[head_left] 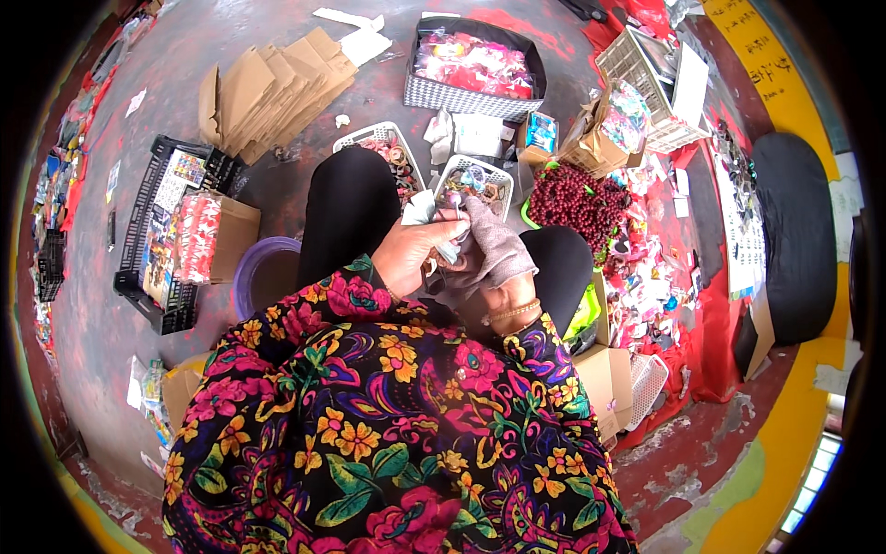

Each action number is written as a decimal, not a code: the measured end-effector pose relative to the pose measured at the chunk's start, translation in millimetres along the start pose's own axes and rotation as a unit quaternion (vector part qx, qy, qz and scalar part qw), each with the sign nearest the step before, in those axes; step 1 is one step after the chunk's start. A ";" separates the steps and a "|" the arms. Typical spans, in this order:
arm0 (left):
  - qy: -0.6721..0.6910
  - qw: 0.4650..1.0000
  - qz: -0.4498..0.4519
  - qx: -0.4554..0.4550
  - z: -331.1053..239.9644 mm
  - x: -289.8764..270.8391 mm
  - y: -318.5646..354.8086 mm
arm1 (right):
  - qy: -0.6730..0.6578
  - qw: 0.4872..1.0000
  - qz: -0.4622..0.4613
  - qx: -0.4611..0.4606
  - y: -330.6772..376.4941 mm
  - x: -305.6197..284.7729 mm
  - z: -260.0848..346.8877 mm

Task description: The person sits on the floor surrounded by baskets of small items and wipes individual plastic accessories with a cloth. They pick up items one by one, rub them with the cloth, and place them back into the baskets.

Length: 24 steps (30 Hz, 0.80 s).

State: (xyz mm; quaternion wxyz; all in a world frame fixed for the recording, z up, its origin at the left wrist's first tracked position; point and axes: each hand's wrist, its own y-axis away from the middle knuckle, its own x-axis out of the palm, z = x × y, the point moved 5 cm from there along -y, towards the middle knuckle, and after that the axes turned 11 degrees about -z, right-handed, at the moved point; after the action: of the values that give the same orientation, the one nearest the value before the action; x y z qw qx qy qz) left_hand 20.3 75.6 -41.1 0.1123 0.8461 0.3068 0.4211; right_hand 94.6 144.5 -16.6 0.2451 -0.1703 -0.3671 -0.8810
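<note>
Grey knit covers my right hand (494, 249), a glove, while my left hand (406, 257) is bare; both meet above my lap, between my black-clad knees. My left fingers (441, 233) are curled narrow around a small pale packet (423, 209) with a tiny lilac piece (452, 198) at its top, and my gloved right fingers are closed against the same packet from the other side, the two hands touching. Exactly what the lilac piece is I cannot tell. Just beyond my hands on the floor stand two white baskets (480, 166) of small trinkets, with a heap of dark red beads (577, 201) to their right. Further off sits a grey bin (461, 97) of pink packets, flattened cardboard (272, 88) to its left, and a black crate (157, 235) near my left knee.
</note>
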 end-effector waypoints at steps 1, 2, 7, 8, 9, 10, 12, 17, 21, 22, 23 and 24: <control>-0.001 1.000 0.018 -0.009 1.1 -0.2 -0.2 | -0.007 1.000 0.004 -0.007 -1.0 -3.7 0.5; -0.034 0.997 0.010 -0.066 1.8 2.0 4.6 | -0.014 1.000 0.006 -0.015 -3.8 -8.2 1.0; -0.049 0.998 0.015 -0.048 7.4 -11.0 -2.8 | -0.061 0.997 -0.047 -0.021 -19.9 -33.0 -1.9; -0.046 0.997 0.010 -0.054 7.0 -12.3 -4.4 | -0.049 0.996 -0.069 -0.021 -17.6 -36.7 -0.8; -0.043 0.997 0.005 -0.060 6.9 -12.2 -4.9 | -0.036 0.995 -0.091 -0.022 -14.8 -39.0 2.1; -0.036 0.997 -0.024 -0.060 6.8 -12.6 -4.4 | 0.031 0.994 -0.106 0.010 -11.6 -39.3 5.6; -0.037 0.997 -0.024 -0.065 3.1 -10.8 -3.6 | 0.014 0.999 -0.023 0.039 -13.8 -44.3 0.8; -0.079 0.994 0.048 -0.063 1.9 2.6 3.7 | 0.037 0.999 -0.027 -0.008 -16.3 -43.2 -9.8; -0.097 0.994 0.035 -0.026 -4.6 12.9 11.5 | 0.013 0.998 0.036 0.046 -17.4 -31.7 -10.4; -0.088 0.996 0.025 -0.014 -3.2 6.6 7.2 | -0.006 0.998 0.027 0.050 -18.8 -32.5 -10.9; -0.077 0.997 0.014 -0.010 -2.9 1.4 4.2 | -0.024 0.998 0.019 0.055 -19.6 -32.5 -11.1; -0.067 0.998 0.003 -0.006 -3.3 -3.2 1.7 | 0.026 0.998 0.045 0.022 -20.9 -32.3 -8.9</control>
State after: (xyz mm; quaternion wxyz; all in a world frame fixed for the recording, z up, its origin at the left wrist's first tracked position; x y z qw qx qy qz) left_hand 16.9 72.0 -40.4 0.1367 0.8728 0.2933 0.3655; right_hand 108.4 160.6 -49.9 0.2979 -0.1585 -0.3721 -0.8647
